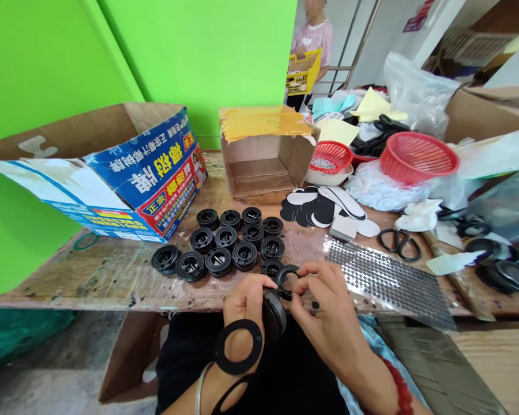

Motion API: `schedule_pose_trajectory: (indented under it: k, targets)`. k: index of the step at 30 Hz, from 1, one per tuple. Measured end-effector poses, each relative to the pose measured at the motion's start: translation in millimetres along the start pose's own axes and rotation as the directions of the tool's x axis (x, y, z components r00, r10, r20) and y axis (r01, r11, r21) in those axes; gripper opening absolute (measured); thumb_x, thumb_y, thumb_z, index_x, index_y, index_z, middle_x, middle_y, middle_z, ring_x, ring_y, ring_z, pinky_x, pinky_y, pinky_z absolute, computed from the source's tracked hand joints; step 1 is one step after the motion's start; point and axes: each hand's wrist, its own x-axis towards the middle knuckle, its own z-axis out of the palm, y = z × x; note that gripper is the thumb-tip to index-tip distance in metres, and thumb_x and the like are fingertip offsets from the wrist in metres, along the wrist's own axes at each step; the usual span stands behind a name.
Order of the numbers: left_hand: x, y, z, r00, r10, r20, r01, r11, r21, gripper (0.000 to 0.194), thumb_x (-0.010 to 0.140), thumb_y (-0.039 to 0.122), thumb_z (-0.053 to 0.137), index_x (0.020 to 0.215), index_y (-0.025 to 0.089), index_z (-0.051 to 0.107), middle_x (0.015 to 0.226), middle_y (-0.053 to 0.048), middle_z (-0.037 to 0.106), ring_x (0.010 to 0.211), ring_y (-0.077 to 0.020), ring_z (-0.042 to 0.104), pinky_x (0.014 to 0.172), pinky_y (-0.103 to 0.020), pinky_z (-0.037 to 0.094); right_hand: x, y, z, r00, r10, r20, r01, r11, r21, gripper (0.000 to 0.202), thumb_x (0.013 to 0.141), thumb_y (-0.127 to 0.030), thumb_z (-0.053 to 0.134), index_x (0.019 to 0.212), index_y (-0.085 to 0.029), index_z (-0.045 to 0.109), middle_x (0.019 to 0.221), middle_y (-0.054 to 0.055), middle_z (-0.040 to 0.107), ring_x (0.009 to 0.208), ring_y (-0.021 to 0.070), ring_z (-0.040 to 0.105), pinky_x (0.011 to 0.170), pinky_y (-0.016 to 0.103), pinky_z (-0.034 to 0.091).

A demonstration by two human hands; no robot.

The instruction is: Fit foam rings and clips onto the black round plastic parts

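Observation:
My left hand, at the table's front edge, grips a thick black round part turned on its side. Between the thumb and fingers of my right hand is a black ring, held just above that part. Whether ring and part touch, I cannot tell. A flat black ring hangs over the back of my left hand, and another dark ring shows partly near the wrist. Several similar black round parts sit grouped on the table just beyond my hands.
A blue printed carton stands left, an open cardboard box behind. To the right are black and white cutouts, a dotted clear sheet, scissors and a red basket. A person carries a yellow crate beyond.

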Motion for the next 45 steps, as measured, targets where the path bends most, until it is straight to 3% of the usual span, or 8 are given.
schedule_pose_trajectory:
  k: [12,20,26,31,36,38,41,45]
  targets:
    - [-3,2,-0.2,0.999,-0.041,-0.003,0.041,0.998,0.045,0.038,0.089,0.046,0.046,0.068,0.023,0.067,0.067,-0.003,0.062,0.063,-0.0191,0.054,0.055,-0.030,0.045,-1,-2,-2,0.999,0.016,0.049,-0.016,1.000,-0.005,0.015,0.083,-0.008,0.057,0.076,-0.022,0.058,0.099,0.008,0.058,0.099,0.0256,0.054,0.082,0.042,0.048]
    - [1,0,-0.8,0.937,-0.348,-0.026,0.343,0.933,-0.110,0.041,0.091,0.060,0.043,0.079,0.024,0.059,0.055,0.002,0.047,0.040,-0.0109,0.038,0.033,-0.021,0.026,-29,-11,16,0.986,-0.156,0.066,0.165,0.970,-0.177,0.045,0.089,-0.004,0.046,0.129,-0.020,0.056,0.136,0.015,0.056,0.135,0.0343,0.042,0.106,0.064,0.039]
    - [6,-4,-6.4,0.898,-0.432,0.077,0.434,0.847,-0.306,0.049,0.085,0.070,0.048,0.080,0.023,0.055,0.052,0.004,0.047,0.037,-0.0079,0.035,0.033,-0.019,0.022,-34,2,11,0.969,-0.232,0.089,0.239,0.968,-0.073,0.039,0.089,-0.007,0.051,0.124,-0.020,0.061,0.136,0.015,0.057,0.137,0.0331,0.043,0.105,0.056,0.048]
    - [12,-8,-8.9,0.884,-0.408,0.226,0.465,0.734,-0.495,0.054,0.075,0.076,0.059,0.084,0.022,0.053,0.048,0.008,0.040,0.035,-0.0047,0.028,0.030,-0.015,0.019,-23,14,1,1.000,0.006,0.010,-0.009,0.964,0.265,0.023,0.092,-0.022,0.057,0.114,-0.028,0.060,0.131,0.010,0.056,0.124,0.0258,0.056,0.097,0.042,0.055]
    - [15,-11,-0.3,0.836,-0.377,0.399,0.543,0.671,-0.505,0.059,0.077,0.078,0.053,0.092,0.020,0.056,0.054,0.005,0.050,0.036,-0.0069,0.041,0.029,-0.014,0.026,3,18,0,0.928,0.195,0.319,-0.350,0.753,0.557,0.022,0.098,-0.039,0.046,0.114,-0.026,0.053,0.094,0.003,0.063,0.075,0.0154,0.065,0.061,0.025,0.057]
    - [18,-16,0.2,0.854,-0.368,0.367,0.509,0.733,-0.452,0.065,0.079,0.079,0.049,0.105,0.020,0.059,0.068,-0.001,0.062,0.048,-0.0127,0.056,0.033,-0.018,0.037,23,25,-5,0.911,0.227,0.345,-0.389,0.750,0.535,0.019,0.095,-0.041,0.049,0.103,-0.024,0.053,0.078,-0.002,0.056,0.061,0.0133,0.057,0.052,0.023,0.051]
    - [22,-27,-5.7,0.959,-0.230,0.162,0.270,0.916,-0.297,0.059,0.079,0.068,0.060,0.115,0.021,0.062,0.101,-0.010,0.068,0.084,-0.0220,0.068,0.060,-0.029,0.057,62,46,-11,0.960,0.234,0.153,-0.272,0.909,0.315,0.013,0.089,-0.035,0.052,0.096,-0.023,0.054,0.070,-0.003,0.050,0.058,0.0134,0.050,0.054,0.025,0.045]
    - [25,-35,-17.9,0.995,0.068,0.070,-0.069,0.998,0.009,0.030,0.083,0.047,0.065,0.099,0.022,0.071,0.112,-0.010,0.066,0.106,-0.0252,0.063,0.086,-0.035,0.056,108,82,-3,0.993,0.090,0.073,-0.077,0.982,-0.171,0.011,0.085,-0.028,0.054,0.093,-0.021,0.056,0.085,0.002,0.056,0.069,0.0155,0.053,0.065,0.028,0.041]
